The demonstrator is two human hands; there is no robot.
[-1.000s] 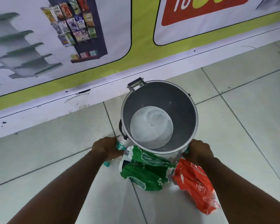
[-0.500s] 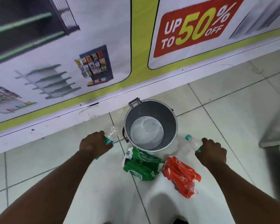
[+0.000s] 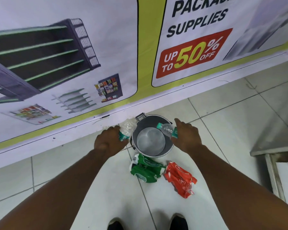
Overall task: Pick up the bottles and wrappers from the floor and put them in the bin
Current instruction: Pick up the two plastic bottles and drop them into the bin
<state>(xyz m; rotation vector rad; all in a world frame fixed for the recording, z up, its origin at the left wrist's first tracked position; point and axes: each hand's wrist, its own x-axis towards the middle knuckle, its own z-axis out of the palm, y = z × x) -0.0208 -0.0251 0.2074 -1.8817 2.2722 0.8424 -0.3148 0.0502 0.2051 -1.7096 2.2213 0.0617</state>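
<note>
— Pale floor tiles (image 3: 223, 123) run up to a wall poster (image 3: 73, 47) of shop shelving and a discount sign. What have you got on the left?

— My left hand (image 3: 106, 142) has its fingers (image 3: 114, 130) wrapped tight round a crumpled clear bottle (image 3: 126, 130) at its green label. It's up off the floor, just outside the left rim of the bin (image 3: 169, 149), so I reckon one short swing carries it over the opening.

— And the bin itself?

— Grey metal, standing open against the wall, nothing in it that I can see. I'm holding both bottles at its mouth so they can drop straight in.

— The right side?

— My right hand (image 3: 186, 138) grips a second bottle (image 3: 166, 129) by its label, fingers closed round it, forefinger sticking out. Its green cap points left over the open bin, so letting go should do it.

— What's left?

— Two wrappers lie on the floor in front of the bin, between it and my shoes: a green wrapper (image 3: 145, 169) touching the bin's base, and a red wrapper (image 3: 179, 179) just beside it to the right. Over at the far right there's the corner of a steel bench (image 3: 273, 143).
</note>
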